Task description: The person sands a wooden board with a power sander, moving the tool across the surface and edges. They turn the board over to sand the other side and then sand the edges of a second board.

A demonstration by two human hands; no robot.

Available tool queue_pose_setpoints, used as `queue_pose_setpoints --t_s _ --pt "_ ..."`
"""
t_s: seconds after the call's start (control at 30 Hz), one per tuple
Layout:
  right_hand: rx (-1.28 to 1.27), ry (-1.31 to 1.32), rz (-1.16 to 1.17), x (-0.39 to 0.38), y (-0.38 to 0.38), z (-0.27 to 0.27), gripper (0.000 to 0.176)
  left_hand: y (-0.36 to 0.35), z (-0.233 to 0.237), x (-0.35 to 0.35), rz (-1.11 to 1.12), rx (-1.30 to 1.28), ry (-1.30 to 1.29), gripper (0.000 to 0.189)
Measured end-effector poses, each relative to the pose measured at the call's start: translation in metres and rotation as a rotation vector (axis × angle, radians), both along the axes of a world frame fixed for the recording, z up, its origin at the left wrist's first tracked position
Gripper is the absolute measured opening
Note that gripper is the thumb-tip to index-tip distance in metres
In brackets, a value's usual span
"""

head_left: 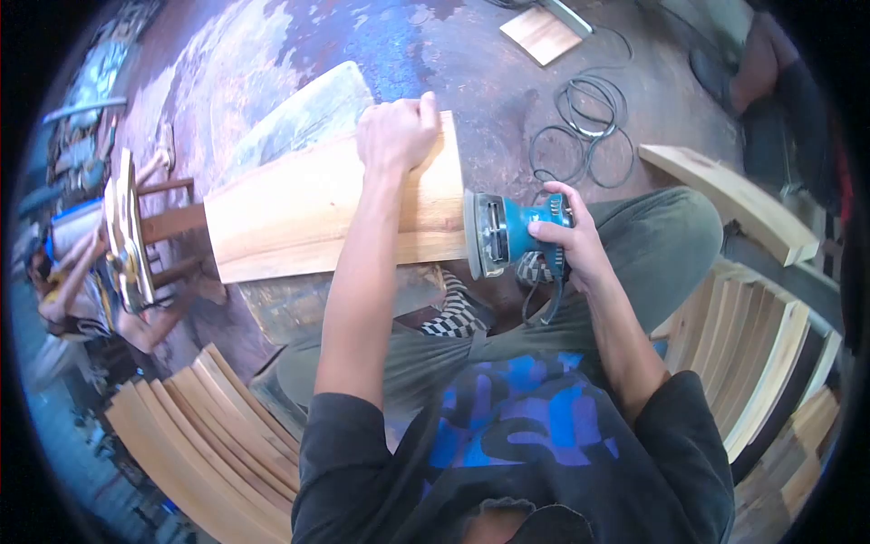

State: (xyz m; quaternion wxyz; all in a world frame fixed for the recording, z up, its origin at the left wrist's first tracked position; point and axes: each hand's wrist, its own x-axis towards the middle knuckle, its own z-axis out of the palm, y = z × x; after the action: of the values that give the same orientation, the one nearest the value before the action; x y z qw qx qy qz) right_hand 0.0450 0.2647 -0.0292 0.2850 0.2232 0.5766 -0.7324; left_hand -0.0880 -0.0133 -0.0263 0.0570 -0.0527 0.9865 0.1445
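Observation:
A pale wooden board (290, 208) lies across a low support (344, 304) in front of me. My left hand (397, 134) is closed over the board's far edge near its right end, its fingertips hidden. My right hand (575, 238) grips a teal electric sander (518, 227) around its body. The sander is tipped on its side, its flat pad facing the board's right end face and touching or very close to it.
A coiled cable (587, 122) and a small wood piece (542, 34) lie on the floor. Stacked boards stand left (204, 435) and right (739, 344). One thick plank (725, 199) lies at right. Another person (91, 299) sits at left; someone's leg (757, 63) shows upper right.

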Motion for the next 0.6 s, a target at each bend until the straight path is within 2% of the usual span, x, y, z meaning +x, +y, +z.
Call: queue_pose_setpoints --t_s 0.1,0.27,0.43,0.6 --pt "0.057 0.120 -0.016 0.004 -0.001 -0.022 0.076 0.008 0.000 0.001 0.025 0.014 0.046 0.058" --pt "0.057 0.178 -0.068 0.010 -0.003 -0.050 0.077 0.005 -0.009 0.000 0.023 -0.039 0.052 0.059" --pt "0.097 0.186 -0.055 0.002 -0.005 -0.054 0.077 0.007 -0.010 0.002 0.039 -0.041 0.042 0.063" --pt "0.138 0.267 -0.094 -0.029 -0.012 -0.069 0.077 0.005 -0.014 0.001 0.007 -0.070 0.094 0.057"
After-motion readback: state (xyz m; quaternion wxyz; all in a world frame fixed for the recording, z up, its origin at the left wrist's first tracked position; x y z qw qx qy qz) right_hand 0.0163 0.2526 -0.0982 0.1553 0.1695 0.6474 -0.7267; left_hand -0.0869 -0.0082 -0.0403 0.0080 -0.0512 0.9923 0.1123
